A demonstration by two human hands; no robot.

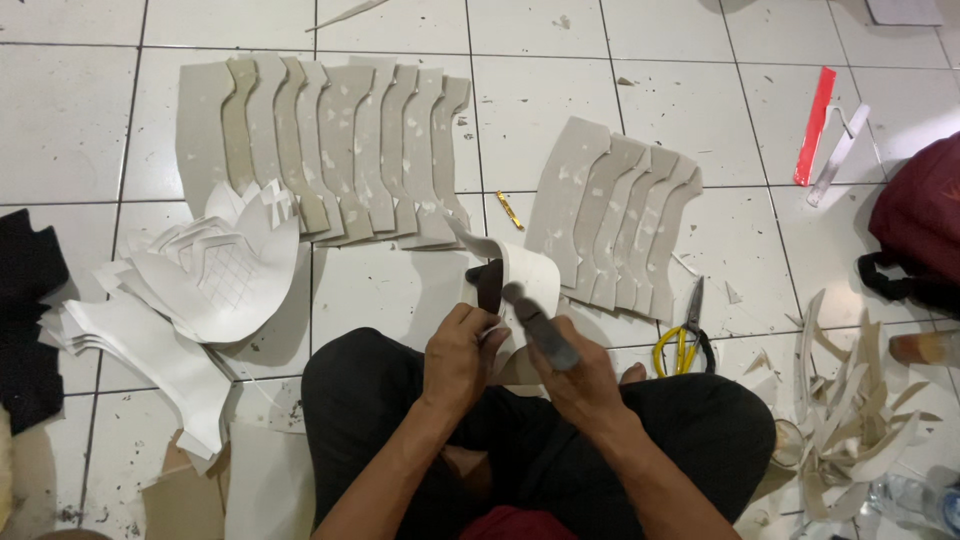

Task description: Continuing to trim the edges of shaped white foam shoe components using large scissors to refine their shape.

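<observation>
A person sits cross-legged on a white tiled floor (400, 290), seen from above, working over the lap. Ahead lie two fanned rows of grey-beige cut pieces: a larger row (330, 145) at upper left and a smaller row (615, 215) to the right, each overlapping like shingles. A loose stack of white curved cutouts (215, 265) sits to the left, beside a black sheet (25, 320) at the edge. Yellow-handled scissors (685, 335) lie just right of the hands, a pile of trimmed strips (855, 410) lies farther right, and a red strip (815, 125) and a dark red bag (925, 225) are at upper right. Nothing blocks the hands. The left hand (460, 355) is curled, its fingers pinching the lower edge of a curved white piece (525, 275) that rises from the lap, bowed, its long axis pointing up and away from the body. The right hand (580, 375) is closed around a dark-handled tool (540, 325), angled up-left, its tip meeting the white piece.
</observation>
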